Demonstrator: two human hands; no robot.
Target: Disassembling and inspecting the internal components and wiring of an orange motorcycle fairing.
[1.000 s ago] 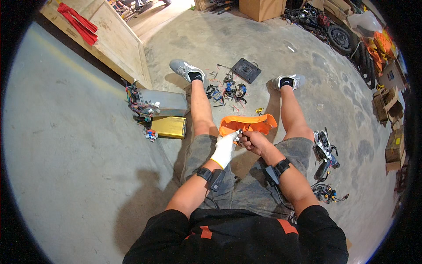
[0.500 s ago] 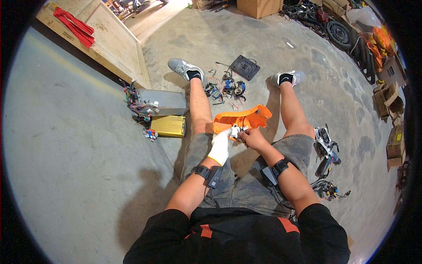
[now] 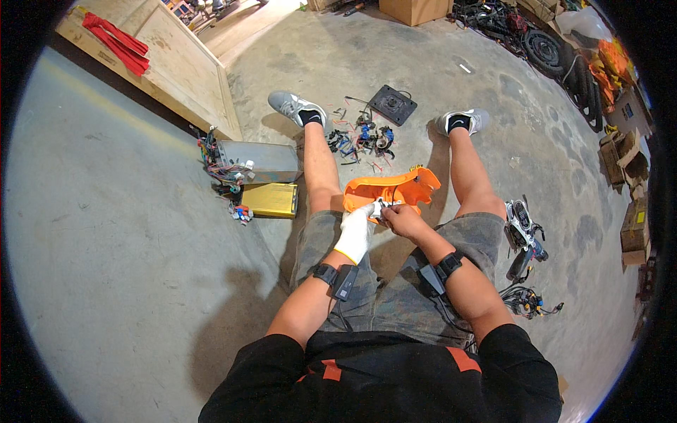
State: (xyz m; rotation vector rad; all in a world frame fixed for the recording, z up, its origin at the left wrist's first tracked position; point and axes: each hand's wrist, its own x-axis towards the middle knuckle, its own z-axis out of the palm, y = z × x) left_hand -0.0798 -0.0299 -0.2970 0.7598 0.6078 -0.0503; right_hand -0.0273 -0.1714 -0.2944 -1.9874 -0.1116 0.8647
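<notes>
An orange plastic shell point(image 3: 360, 192), curved like a vehicle body panel, is held between my knees with its hollow side showing. My left hand point(image 3: 355, 229), in a white glove with a yellow cuff edge, is closed at the shell's near edge. By its fingertips a small white part point(image 3: 379, 209) shows, partly covered by the fingers. My bare right hand point(image 3: 405, 221) is pinched beside that part, touching the gloved fingertips. Whatever sits between the right fingers is too small and hidden to name. A dark strand rises inside the shell above both hands.
Beyond the shell lie loose connectors and wire scraps point(image 3: 365, 141) and a black square plate point(image 3: 393, 106). At left are a grey metal box point(image 3: 261, 162) and a yellow box point(image 3: 270, 200) with wires. Stripped parts point(image 3: 522, 225) and a cable bundle point(image 3: 525, 302) lie right.
The orange shell has tipped a little, its right end shifting rightward. Both hands stay close together at its near edge, with only slight movement.
</notes>
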